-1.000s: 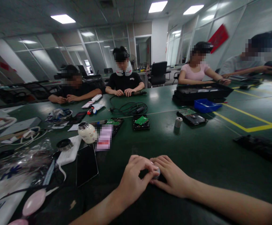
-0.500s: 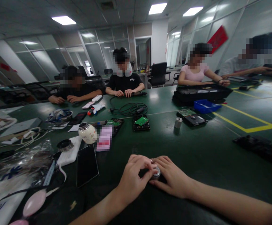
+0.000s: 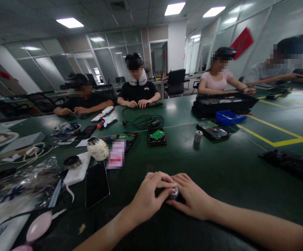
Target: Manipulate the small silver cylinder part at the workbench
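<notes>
Broadly, table: green, spreading across the frame, yellow tape marking its right side.
Black housing: upper right, before a co-worker in a pink top.
Right hand: lower centre, curled around the cylinder, my thumb on the near side and fingers beyond it; I read this as the steadying hold.
Left hand: just left of that, thumb and forefinger narrowed at the cylinder's upper edge; I cannot tell whether they pinch it or only touch.
Phone: lower left, screen dark.
Second cylinder: upright, right of centre, well apart from my hands.
Cylinder in hand: silvery, lower centre, between my two hands.
Just changed: my left fingers, curled over it a second ago, are straighter, baring more of its top; I judge it a shifted grip, the cylinder staying put.
</notes>
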Action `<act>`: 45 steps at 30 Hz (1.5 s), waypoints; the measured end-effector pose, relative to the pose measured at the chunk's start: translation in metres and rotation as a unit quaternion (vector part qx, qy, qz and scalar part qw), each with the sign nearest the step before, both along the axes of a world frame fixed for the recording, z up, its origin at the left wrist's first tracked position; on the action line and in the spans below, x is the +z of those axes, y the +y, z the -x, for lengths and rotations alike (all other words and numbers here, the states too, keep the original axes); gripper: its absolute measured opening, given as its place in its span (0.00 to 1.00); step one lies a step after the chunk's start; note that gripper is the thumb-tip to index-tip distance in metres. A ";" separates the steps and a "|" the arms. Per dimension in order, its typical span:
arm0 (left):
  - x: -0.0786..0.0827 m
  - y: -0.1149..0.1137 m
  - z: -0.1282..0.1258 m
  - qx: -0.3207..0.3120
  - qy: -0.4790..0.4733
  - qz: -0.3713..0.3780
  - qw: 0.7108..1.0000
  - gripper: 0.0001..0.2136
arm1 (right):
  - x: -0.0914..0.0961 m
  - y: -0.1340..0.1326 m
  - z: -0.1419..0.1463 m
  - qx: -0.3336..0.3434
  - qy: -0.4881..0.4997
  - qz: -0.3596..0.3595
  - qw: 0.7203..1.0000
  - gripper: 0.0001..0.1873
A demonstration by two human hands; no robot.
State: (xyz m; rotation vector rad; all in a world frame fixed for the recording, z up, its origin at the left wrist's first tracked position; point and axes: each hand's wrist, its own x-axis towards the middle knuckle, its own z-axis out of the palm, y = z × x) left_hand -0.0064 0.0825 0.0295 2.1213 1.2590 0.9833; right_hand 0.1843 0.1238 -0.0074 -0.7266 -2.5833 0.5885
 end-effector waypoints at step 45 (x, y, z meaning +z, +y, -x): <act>-0.008 0.000 0.000 0.048 -0.021 -0.084 0.995 0.06 | -0.001 0.001 -0.001 0.010 0.012 0.003 1.000 0.21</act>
